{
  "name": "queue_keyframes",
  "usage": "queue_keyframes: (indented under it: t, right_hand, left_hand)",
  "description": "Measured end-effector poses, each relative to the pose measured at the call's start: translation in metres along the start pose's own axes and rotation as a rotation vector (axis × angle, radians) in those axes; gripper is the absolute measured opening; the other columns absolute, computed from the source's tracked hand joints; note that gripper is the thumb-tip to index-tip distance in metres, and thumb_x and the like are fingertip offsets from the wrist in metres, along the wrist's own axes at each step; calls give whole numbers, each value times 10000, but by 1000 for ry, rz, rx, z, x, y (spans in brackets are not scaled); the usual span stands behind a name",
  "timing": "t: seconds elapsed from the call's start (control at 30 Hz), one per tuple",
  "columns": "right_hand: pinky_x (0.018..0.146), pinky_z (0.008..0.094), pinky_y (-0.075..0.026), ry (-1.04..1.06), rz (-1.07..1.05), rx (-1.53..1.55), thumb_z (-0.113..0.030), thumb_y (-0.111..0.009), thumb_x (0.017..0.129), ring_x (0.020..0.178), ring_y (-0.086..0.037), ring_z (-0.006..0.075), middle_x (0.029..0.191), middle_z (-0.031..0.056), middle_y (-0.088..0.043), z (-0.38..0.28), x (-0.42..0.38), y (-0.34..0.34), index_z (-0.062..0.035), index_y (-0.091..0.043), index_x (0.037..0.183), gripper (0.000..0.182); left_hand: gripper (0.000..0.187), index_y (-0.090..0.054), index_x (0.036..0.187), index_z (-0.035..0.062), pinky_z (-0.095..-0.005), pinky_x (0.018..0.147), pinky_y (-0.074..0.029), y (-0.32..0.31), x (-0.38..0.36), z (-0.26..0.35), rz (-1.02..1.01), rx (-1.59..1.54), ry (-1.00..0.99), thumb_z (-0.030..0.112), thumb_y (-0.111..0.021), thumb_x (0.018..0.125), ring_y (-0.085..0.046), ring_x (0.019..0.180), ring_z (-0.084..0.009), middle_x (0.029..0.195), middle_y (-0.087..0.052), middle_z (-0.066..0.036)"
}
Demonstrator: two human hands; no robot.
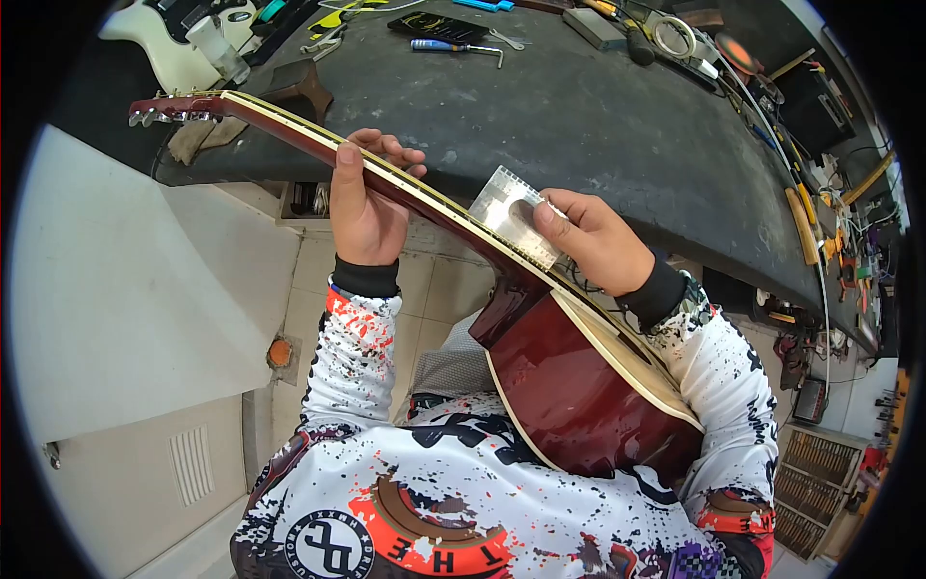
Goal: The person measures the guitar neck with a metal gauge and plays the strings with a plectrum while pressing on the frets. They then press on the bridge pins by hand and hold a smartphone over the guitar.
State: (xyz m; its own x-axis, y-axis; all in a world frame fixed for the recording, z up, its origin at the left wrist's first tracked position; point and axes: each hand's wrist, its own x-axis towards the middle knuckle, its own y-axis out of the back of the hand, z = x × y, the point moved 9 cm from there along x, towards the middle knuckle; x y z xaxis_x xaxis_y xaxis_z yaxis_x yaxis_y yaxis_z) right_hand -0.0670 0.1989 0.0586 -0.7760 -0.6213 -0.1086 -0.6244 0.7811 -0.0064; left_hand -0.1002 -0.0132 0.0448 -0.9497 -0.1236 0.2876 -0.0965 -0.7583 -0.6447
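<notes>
A dark red acoustic guitar [569, 386] lies across my lap, its neck slanting up to the left and its headstock [178, 108] over the bench edge. My left hand [371, 198] is wrapped round the neck, thumb along the near side and fingers curling over from the far side. Between the thumb and fingers of my right hand [598, 241] is a flat metal plate [494, 210] with notched edges and a hole. The plate stands on edge along the fretboard, close to where the neck meets the body.
Beyond the guitar stretches a dark workbench [579, 106]. A blue-handled tool with a bent tip [453, 46] and a black tray [437, 26] lie on it. A white guitar body [159, 43] rests at the far left. Tools and a tape roll [673, 37] crowd the right side.
</notes>
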Motion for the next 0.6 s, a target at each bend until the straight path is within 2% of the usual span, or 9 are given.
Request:
queue_keyframes:
  t: [0.27, 0.33, 0.43, 0.47, 0.53, 0.6]
  right_hand:
    - [797, 252, -456, 11, -22, -52, -387, -523, 1006, 854, -519, 59, 919, -16, -622, 0, -1, 1, 6, -618, 1070, 409]
    - [786, 250, -452, 22, 5, -169, -384, -515, 1009, 848, -506, 55, 906, -21, -610, -5, -1, 3, 0, -614, 1057, 399]
    - [784, 247, -450, -7, 33, -101, -391, -514, 1008, 851, -504, 49, 913, -26, -608, 4, -1, 4, 0, -608, 1079, 408]
    - [784, 247, -450, 9, 16, -102, -391, -514, 1008, 851, -504, 49, 913, -26, -608, 0, -2, 2, 0, -608, 1079, 408]
    - [786, 242, -449, -96, 17, -26, -399, -522, 1004, 859, -510, 46, 925, -22, -615, 2, -8, -1, 5, -605, 1099, 423]
    - [787, 240, -449, -91, 2, -38, -400, -524, 1003, 860, -514, 45, 931, -19, -619, 0, -11, 0, 7, -605, 1105, 427]
  left_hand:
    - [492, -522, 1146, 74, -399, 873, -504, 0, 0, -3, -18, -53, -3, 525, -537, 949, -606, 977, -245, 1004, -575, -73]
    - [481, -523, 1144, 75, -399, 872, -506, 0, 0, -4, -18, -53, -16, 516, -534, 953, -610, 976, -246, 1002, -578, -73]
    - [439, -527, 1137, 85, -407, 879, -505, -1, 0, -2, -23, -61, -4, 486, -540, 960, -614, 974, -246, 999, -582, -67]
    - [449, -529, 1137, 90, -411, 886, -501, -1, 0, -2, -18, -83, 1, 500, -544, 952, -609, 975, -244, 996, -581, -63]
    - [460, -530, 1137, 95, -414, 893, -496, -2, -1, 4, -12, -95, 2, 513, -548, 945, -604, 976, -242, 993, -579, -59]
    - [508, -532, 1142, 103, -420, 901, -487, -11, 1, 8, -50, -257, 9, 561, -546, 923, -595, 974, -241, 987, -576, -55]
